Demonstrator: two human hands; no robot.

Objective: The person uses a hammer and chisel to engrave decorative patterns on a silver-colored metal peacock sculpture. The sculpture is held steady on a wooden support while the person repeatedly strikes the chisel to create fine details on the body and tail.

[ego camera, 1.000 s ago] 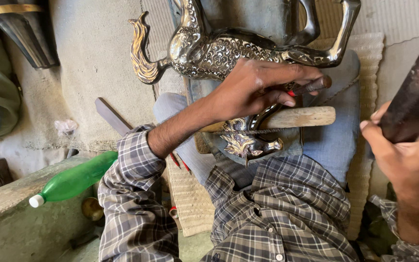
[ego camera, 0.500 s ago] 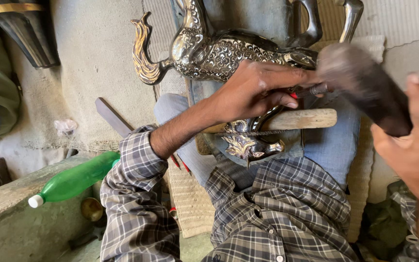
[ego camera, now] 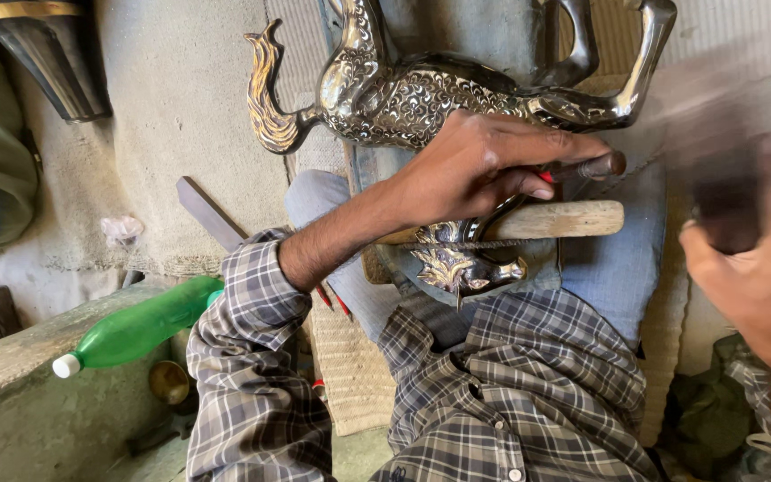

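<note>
I see my left hand [ego camera: 470, 170] reaching across my lap. Its fingers are wrapped tight around a thin dark metal punch [ego camera: 586, 167]. The tip of the punch points right and sits against the shiny metal horse [ego camera: 430, 89]. The horse lies on its side across my knees. Its curly tail is on the left, its legs stick up far from me, and its head hangs down near my shirt. A wooden stick [ego camera: 546, 220] lies under my left hand, right on top of the horse's neck.

My right hand [ego camera: 751, 277] is on the right side, well apart from the left one. It is closed on a dark hammer [ego camera: 725, 210]. Both are very blurry, so I cannot tell just how the fingers sit.

Half a second ago the hammer was up by the horse's legs, close to the punch. Now it is lower and farther right. My left hand, the punch and the horse have stayed in the same spot.

On the left, a green plastic bottle [ego camera: 140, 326] with a white cap lies on a grey ledge [ego camera: 11, 393]. A flat metal bar [ego camera: 211, 212] lies on the floor by my left sleeve. A woven mat [ego camera: 350, 370] is under my legs.
</note>
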